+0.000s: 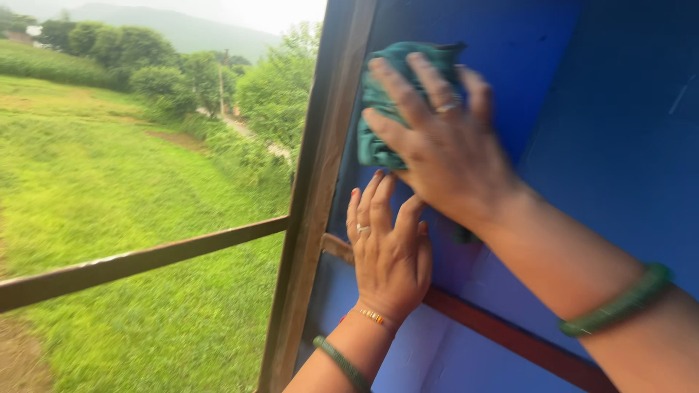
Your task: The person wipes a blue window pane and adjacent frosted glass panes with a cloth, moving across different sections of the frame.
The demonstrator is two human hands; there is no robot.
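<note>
The right hand point(444, 145) presses a crumpled teal cloth point(386, 102) flat against the blue shutter panel point(611, 145), near its upper edge beside the brown wooden frame post point(313, 196); its fingers are spread over the cloth rather than curled round it. The left hand point(389, 255) lies open just below, palm on the panel, fingers pointing up, holding nothing. A red crossbar point(502, 335) runs beneath.

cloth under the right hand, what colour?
Teal green cloth, pressed by the right hand against the blue panel; head view.
</note>
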